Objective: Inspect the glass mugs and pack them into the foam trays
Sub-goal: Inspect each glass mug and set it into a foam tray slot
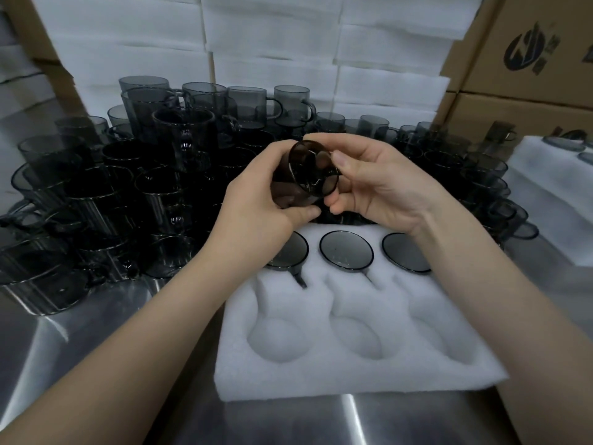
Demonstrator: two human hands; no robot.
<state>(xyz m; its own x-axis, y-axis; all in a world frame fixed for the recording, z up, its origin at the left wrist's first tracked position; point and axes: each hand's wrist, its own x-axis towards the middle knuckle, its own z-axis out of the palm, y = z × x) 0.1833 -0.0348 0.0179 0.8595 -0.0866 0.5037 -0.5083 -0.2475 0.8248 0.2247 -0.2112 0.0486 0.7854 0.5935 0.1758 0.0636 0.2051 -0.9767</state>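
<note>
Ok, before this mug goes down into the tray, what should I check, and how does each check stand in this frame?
1. Grip: left hand and right hand both hold the mug, lifted above the tray: ok.
2. Free slot: the three front pockets of the foam tray are empty: ok.
3. Back-row mugs sit level in their pockets, as far as the arms let them show: ok.
4. Glass free of chips or cracks: cannot tell; it is dark and blurred.
5. Held mug's handle turned to match the pocket's notch: cannot tell; the handle is hidden.
</note>
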